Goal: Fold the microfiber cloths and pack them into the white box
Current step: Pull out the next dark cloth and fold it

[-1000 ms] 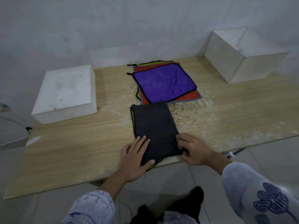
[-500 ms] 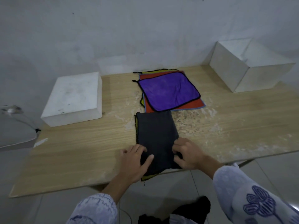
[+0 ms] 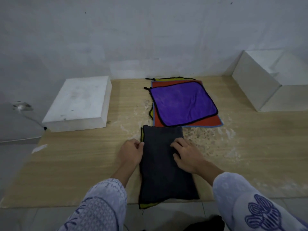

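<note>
On the pale wooden desk [image 3: 250,155], the left hand [image 3: 131,153] pinches the left edge of the folded dark grey microfiber cloth [image 3: 162,165] while the right hand [image 3: 186,155] grips its right edge with curled fingers, the open white box [image 3: 255,84] sitting well apart at far right

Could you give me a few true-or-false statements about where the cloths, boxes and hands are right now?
1. The purple cloth lies on top of the stack. True.
2. The dark cloth is inside a box. False: it lies on the table.
3. The left hand pinches the dark cloth's left edge. True.
4. The right hand rests on the purple cloth. False: it is on the dark cloth.
5. The open box sits at far right. True.
</note>
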`<state>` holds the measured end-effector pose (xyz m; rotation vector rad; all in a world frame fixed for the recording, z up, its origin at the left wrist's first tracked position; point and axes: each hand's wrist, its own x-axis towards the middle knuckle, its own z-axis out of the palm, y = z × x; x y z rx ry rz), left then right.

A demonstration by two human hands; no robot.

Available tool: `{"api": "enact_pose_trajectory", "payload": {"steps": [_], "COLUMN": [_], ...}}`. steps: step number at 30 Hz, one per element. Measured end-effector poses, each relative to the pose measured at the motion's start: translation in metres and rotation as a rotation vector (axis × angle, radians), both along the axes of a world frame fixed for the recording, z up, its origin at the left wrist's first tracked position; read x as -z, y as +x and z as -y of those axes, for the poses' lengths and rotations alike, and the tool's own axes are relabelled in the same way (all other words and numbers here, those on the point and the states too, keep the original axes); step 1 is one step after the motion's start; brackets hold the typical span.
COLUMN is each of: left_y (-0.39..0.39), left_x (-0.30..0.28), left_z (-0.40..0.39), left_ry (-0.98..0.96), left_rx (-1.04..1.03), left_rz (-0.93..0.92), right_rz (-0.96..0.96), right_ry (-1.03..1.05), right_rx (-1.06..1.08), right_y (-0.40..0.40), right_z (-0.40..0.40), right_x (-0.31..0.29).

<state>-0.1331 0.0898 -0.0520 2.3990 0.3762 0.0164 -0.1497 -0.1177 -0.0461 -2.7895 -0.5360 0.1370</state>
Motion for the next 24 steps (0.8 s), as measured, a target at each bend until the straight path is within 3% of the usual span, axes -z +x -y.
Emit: {"api": "enact_pose_trajectory", "payload": {"steps": [11,16,20,22,24], "left_y": [0.027,0.014,-0.010,-0.022,-0.027], "left_x": [-0.001,0.003,0.006,0.015,0.021], "left_z": [0.020,0.017,0.024,0.022,0.020], "left_ry": [-0.067,0.031,0.230,0.344,0.392], "left_rx": [-0.075,-0.146,0.222,0.407,0.407], "left_rz": [0.020,0.100,0.174,0.070,-0.072], "right_rz": [-0.009,0.071,0.048,-0.004,-0.086], "right_ry": [0.014,0.057,0.117,0.081,-0.040], "right_rx": [-0.079,-0.030,0.077,0.105,0.104], "right_y": [0.024,0.017,0.012,0.011,0.013], "right_z": [0.009,0.010,0.005,0.002,0.000], "right_x": [0.003,0.011,0.016,0.021,0.024]}}
